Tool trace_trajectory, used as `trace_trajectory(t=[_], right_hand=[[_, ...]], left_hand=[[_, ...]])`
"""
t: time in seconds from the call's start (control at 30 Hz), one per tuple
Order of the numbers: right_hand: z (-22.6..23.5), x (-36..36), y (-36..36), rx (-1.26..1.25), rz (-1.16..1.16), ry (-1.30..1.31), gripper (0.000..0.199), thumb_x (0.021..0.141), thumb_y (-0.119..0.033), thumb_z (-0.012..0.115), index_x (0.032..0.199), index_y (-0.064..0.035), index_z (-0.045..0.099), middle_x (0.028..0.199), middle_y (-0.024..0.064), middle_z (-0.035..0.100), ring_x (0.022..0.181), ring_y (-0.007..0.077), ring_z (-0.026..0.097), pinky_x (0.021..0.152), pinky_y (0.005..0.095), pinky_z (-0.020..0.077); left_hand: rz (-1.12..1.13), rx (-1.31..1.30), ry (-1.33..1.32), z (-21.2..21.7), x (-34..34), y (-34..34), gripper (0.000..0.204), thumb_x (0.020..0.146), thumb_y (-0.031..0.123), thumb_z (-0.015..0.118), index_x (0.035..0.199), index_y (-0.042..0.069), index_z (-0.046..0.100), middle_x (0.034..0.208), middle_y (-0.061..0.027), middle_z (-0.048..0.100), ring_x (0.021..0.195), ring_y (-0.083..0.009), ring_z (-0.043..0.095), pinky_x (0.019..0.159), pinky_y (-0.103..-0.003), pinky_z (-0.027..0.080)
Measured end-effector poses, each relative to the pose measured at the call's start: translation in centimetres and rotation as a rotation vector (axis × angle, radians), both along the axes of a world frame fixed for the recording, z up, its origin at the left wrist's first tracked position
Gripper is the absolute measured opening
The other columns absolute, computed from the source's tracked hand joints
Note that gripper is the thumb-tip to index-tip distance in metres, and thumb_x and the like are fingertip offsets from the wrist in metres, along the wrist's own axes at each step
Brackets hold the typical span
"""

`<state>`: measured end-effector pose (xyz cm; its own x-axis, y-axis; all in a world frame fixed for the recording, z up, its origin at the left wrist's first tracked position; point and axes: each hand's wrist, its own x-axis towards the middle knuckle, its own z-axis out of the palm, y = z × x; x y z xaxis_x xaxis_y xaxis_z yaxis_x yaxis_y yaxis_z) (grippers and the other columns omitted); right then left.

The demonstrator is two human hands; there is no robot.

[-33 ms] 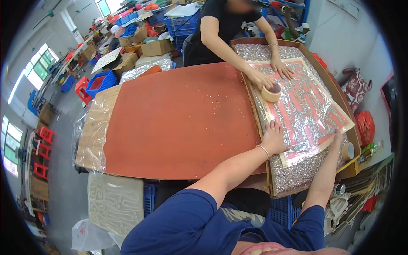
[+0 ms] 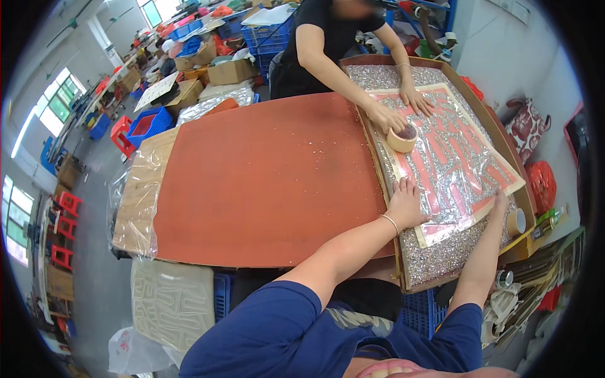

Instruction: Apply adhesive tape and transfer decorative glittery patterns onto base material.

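Note:
A clear sheet (image 2: 463, 179) with a cream border and salmon-pink shapes lies across a shallow tray (image 2: 435, 268) of silver glitter. My left hand (image 2: 408, 205) rests on the sheet's near left edge, fingers spread, with a band on the wrist. At the sheet's near right corner, my right hand (image 2: 500, 205) touches the border; it shows edge-on, with most fingers hidden. Across from me a co-worker in black has one hand (image 2: 386, 118) on a cream tape roll (image 2: 401, 138) standing on the sheet. Their other hand (image 2: 417, 101) lies flat on its far part.
A reddish-brown board (image 2: 265, 183) with scattered flecks adjoins the tray's left side. A second tape roll (image 2: 516, 222) sits at the tray's near right. Below the board is a translucent molded sheet (image 2: 170, 296). Blue crates (image 2: 419, 312) stand under the tray; stacked boards (image 2: 554, 277) are at right.

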<state>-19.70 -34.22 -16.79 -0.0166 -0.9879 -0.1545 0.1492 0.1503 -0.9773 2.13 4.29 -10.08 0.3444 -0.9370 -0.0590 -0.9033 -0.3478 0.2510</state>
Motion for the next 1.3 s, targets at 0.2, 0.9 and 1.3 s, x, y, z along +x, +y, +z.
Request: trace_trajectory(t=[0.2, 0.9, 1.3], right_hand=[[-0.6, 0.5, 0.0, -0.202, -0.113, 0.444, 0.039, 0.085, -0.025, 0.061, 0.108, 0.0070, 0.063, 0.107, 0.0197, 0.064, 0.095, 0.0268, 0.061, 0.080, 0.0388, 0.0460], [2.7, 2.4, 2.7, -0.564, -0.173, 1.036, 0.036, 0.088, -0.029, 0.050, 0.102, 0.0011, 0.065, 0.095, 0.0260, 0.065, 0.092, 0.0432, 0.062, 0.078, 0.0506, 0.0471], [15.5, 7.4, 3.1, -0.922, 0.019, 0.843, 0.038, 0.094, -0.030, 0.049, 0.112, -0.0004, 0.063, 0.097, 0.0217, 0.066, 0.089, 0.0346, 0.063, 0.078, 0.0405, 0.0462]], left_hand=[[0.013, 0.012, -0.040, -0.6, -0.2, -0.7, 0.098, 0.082, 0.067, 0.047, 0.138, -0.011, 0.030, 0.147, -0.0304, 0.023, 0.139, -0.0445, 0.018, 0.111, -0.054, 0.017], [0.005, 0.087, -0.053, 1.3, -0.6, 0.3, 0.099, 0.084, 0.069, 0.040, 0.143, -0.008, 0.023, 0.150, -0.0271, 0.019, 0.141, -0.0403, 0.013, 0.112, -0.054, 0.012], [0.061, 0.096, -0.005, 0.9, -0.2, -0.4, 0.105, 0.082, 0.072, 0.042, 0.143, -0.009, 0.019, 0.152, -0.0266, 0.012, 0.142, -0.0391, 0.009, 0.113, -0.054, 0.007]])
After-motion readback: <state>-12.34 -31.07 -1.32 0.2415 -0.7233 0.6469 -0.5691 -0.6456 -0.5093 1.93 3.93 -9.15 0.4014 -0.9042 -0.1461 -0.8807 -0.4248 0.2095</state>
